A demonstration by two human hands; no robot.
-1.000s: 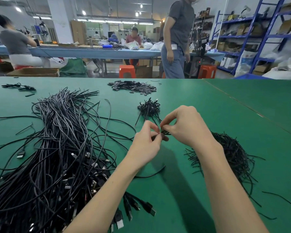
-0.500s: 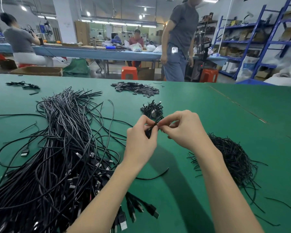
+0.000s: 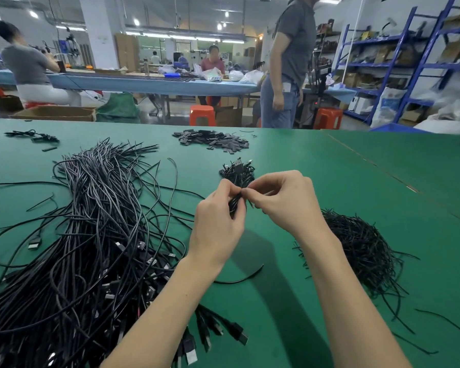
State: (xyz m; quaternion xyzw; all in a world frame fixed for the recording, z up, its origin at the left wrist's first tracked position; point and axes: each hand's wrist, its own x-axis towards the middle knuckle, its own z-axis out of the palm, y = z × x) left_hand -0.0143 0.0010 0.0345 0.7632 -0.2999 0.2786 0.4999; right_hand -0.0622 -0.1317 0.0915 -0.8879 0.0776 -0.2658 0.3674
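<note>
Left hand (image 3: 218,221) lifted, gripping cable bundle (image 3: 234,203) | right hand (image 3: 284,200) pinching it

Cable heap (image 3: 91,248) left, tie pile (image 3: 361,251) right, on table (image 3: 356,176).

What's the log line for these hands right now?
left hand holds small cable bundle | right hand pinches its top | big cable pile by left arm | pile of thin black strands by right arm
</note>
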